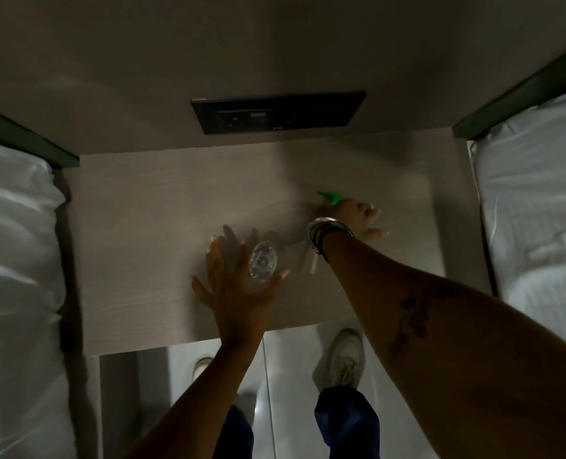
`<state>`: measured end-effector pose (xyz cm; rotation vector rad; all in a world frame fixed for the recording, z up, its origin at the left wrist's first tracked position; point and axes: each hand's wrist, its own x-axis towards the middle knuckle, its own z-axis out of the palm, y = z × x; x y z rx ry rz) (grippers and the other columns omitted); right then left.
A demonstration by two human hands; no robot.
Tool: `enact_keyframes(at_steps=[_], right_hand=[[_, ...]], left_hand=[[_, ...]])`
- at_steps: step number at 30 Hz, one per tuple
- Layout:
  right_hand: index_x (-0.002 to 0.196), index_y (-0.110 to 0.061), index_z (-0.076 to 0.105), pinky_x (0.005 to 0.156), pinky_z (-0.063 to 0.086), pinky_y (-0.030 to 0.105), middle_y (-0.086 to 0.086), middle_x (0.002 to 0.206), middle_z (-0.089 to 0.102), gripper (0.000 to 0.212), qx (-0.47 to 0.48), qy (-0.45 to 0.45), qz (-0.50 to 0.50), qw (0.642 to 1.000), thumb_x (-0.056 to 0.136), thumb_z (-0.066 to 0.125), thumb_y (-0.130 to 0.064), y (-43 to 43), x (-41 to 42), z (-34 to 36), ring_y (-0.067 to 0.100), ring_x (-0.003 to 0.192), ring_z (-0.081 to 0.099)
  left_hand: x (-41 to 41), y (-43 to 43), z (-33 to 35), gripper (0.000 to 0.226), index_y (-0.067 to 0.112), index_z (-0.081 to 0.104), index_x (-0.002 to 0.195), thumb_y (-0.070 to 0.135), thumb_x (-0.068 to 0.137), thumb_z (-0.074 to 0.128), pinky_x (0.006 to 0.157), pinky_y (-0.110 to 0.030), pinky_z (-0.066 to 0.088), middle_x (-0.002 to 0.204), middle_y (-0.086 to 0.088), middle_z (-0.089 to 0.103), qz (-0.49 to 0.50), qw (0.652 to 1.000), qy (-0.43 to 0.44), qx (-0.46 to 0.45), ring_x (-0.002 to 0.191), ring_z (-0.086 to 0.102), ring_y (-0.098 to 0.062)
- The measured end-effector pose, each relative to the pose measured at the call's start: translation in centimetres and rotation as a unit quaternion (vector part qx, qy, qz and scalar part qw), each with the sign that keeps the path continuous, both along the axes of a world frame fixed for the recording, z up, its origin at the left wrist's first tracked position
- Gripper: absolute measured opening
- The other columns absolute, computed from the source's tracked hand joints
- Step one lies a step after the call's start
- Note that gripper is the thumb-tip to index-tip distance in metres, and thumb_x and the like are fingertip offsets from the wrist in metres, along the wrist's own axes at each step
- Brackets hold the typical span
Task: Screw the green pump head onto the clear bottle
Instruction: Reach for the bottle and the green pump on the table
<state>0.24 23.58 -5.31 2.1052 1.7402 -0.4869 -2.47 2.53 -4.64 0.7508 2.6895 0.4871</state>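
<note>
- Two hands on the job, both over a pale wooden table [142,226] set between two beds.
- Clear bottle [262,264] stands upright near the table's middle, seen from above with its open neck facing up. It looks empty, so probably light and easy to tip.
- Left hand [238,293] is spread open, fingers fanned, thumb and forefinger flanking the bottle. Can't tell if it touches yet; not gripping.
- Green pump head [329,196] lies on the table farther back and to the right, well apart from the bottle. Only its green tip shows past the hand.
- Right hand [351,220] reaches over the pump head, fingers curled down around it. Whether it has closed on it is hidden; dim light too.
- A pale tube [312,261] lies near the right wrist, probably the pump's dip tube, thin and bendy.
- Handling guess: bottle is smooth thin plastic, slippery and squashy, so hold the body low and firmly without crushing.
- Pump head is stiff plastic; grip the collar, not the nozzle, for turning.
</note>
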Motion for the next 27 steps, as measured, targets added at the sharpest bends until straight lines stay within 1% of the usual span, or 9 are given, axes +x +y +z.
enact_keyframes(at_steps=[3, 5, 8, 11, 15, 19, 23, 26, 27], right_hand=[[0.137, -0.008, 0.042, 0.113, 0.010, 0.069, 0.013, 0.156, 0.025, 0.060, -0.001, 0.025, 0.037, 0.999, 0.089, 0.048, -0.045, -0.2, 0.7, -0.1, 0.032, 0.146, 0.012], [0.135, -0.010, 0.045, 0.113, 0.007, 0.069, 0.010, 0.157, 0.024, 0.061, 0.001, 0.054, 0.043, 0.998, 0.086, 0.053, -0.045, -0.2, 1.4, -0.1, 0.030, 0.147, 0.011], [0.118, -0.017, 0.062, 0.113, 0.004, 0.068, 0.005, 0.159, 0.021, 0.046, 0.022, 0.111, 0.076, 0.991, 0.080, 0.061, -0.042, -0.2, 2.2, 0.2, 0.027, 0.147, 0.010], [0.100, -0.022, 0.070, 0.113, 0.004, 0.067, 0.003, 0.160, 0.019, 0.033, 0.058, 0.163, 0.111, 0.979, 0.077, 0.063, -0.044, -0.5, 2.9, 0.8, 0.026, 0.147, 0.011], [0.082, -0.024, 0.072, 0.113, 0.008, 0.066, -0.001, 0.158, 0.025, 0.022, 0.112, 0.247, 0.092, 0.958, 0.074, 0.069, -0.044, -1.0, 3.4, 2.1, 0.024, 0.146, 0.016], [0.077, -0.025, 0.071, 0.112, 0.015, 0.064, -0.001, 0.157, 0.029, 0.016, 0.146, 0.316, 0.077, 0.934, 0.072, 0.074, -0.040, -1.2, 3.4, 4.2, 0.023, 0.145, 0.021], [0.080, -0.027, 0.072, 0.114, 0.025, 0.054, 0.003, 0.154, 0.036, 0.012, 0.152, 0.421, 0.035, 0.894, 0.072, 0.077, -0.033, -1.5, 2.9, 7.3, 0.021, 0.141, 0.031], [0.088, -0.018, 0.074, 0.114, 0.031, 0.035, 0.011, 0.150, 0.041, 0.014, 0.128, 0.491, 0.045, 0.861, 0.075, 0.076, -0.024, -1.8, 2.6, 9.6, 0.019, 0.137, 0.037], [0.090, -0.015, 0.074, 0.114, 0.032, 0.033, 0.012, 0.148, 0.044, 0.015, 0.118, 0.515, 0.049, 0.848, 0.077, 0.076, -0.021, -2.1, 2.6, 10.3, 0.018, 0.137, 0.038]], left_hand=[[0.0, -0.2, -0.1, 0.086, 0.043, 0.020, 0.143, 0.085, 0.070, 0.038, 0.113, -0.067, 0.010, 0.159, -0.008, 0.012, -0.003, 1.000, -0.004, 0.015, 0.146, 0.011, -0.027], [0.0, -0.3, -0.1, 0.083, 0.044, 0.022, 0.142, 0.083, 0.071, 0.041, 0.112, -0.067, 0.009, 0.159, -0.008, 0.012, -0.005, 1.000, -0.004, 0.024, 0.146, 0.010, -0.027], [0.1, -0.4, -0.1, 0.081, 0.042, 0.031, 0.139, 0.082, 0.070, 0.042, 0.112, -0.066, 0.007, 0.159, -0.008, 0.012, 0.002, 0.999, -0.011, 0.030, 0.146, 0.009, -0.027], [0.4, -0.4, -0.2, 0.078, 0.039, 0.040, 0.134, 0.081, 0.070, 0.044, 0.113, -0.066, 0.007, 0.159, -0.008, 0.013, 0.010, 0.999, -0.013, 0.046, 0.146, 0.010, -0.027], [0.6, -0.3, -0.5, 0.071, 0.039, 0.046, 0.127, 0.080, 0.069, 0.048, 0.112, -0.066, 0.007, 0.160, -0.007, 0.013, 0.024, 0.998, -0.011, 0.062, 0.147, 0.010, -0.025], [0.6, -0.3, -0.6, 0.065, 0.039, 0.051, 0.121, 0.076, 0.068, 0.054, 0.111, -0.065, 0.010, 0.158, -0.009, 0.020, 0.030, 0.994, 0.006, 0.101, 0.145, 0.015, -0.026], [0.1, -0.1, 0.2, 0.062, 0.044, 0.047, 0.121, 0.079, 0.070, 0.049, 0.112, -0.065, 0.010, 0.157, -0.011, 0.022, 0.031, 0.994, -0.025, 0.101, 0.144, 0.019, -0.027], [-0.2, 0.2, 0.7, 0.060, 0.044, 0.050, 0.120, 0.072, 0.068, 0.057, 0.112, -0.065, 0.010, 0.158, -0.010, 0.021, 0.028, 0.992, -0.050, 0.112, 0.145, 0.019, -0.028], [-0.4, 0.3, 0.8, 0.059, 0.043, 0.051, 0.120, 0.069, 0.068, 0.061, 0.112, -0.065, 0.010, 0.158, -0.010, 0.021, 0.025, 0.990, -0.058, 0.123, 0.145, 0.019, -0.027]])
